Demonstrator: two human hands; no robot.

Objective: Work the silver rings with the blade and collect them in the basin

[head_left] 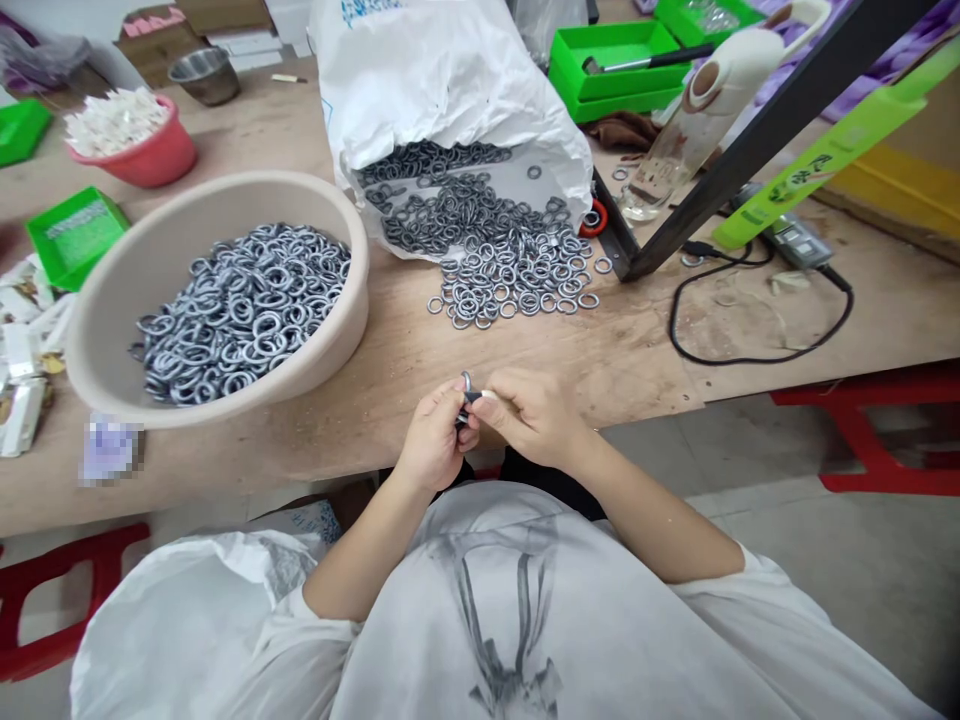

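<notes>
Close together at the table's front edge, my two hands meet over a grey metal ring (467, 381). My left hand (433, 440) is closed on the ring, with a dark piece below it between the fingers that is too small to make out. The thumb and fingers of my right hand (536, 412) pinch at the ring's side; what exactly they grip is partly hidden. Beyond my hands lies a loose pile of grey rings (510, 280), spilling from the mouth of a white sack (450, 80). To the left stands a beige basin (352, 300) heaped with similar rings.
A red bowl (161, 160) of white pieces and a green tray (56, 245) stand at the left. Right of the sack are a dark metal post (750, 150), a bottle (675, 150) and a black cable (675, 320). Green bins (585, 60) are behind.
</notes>
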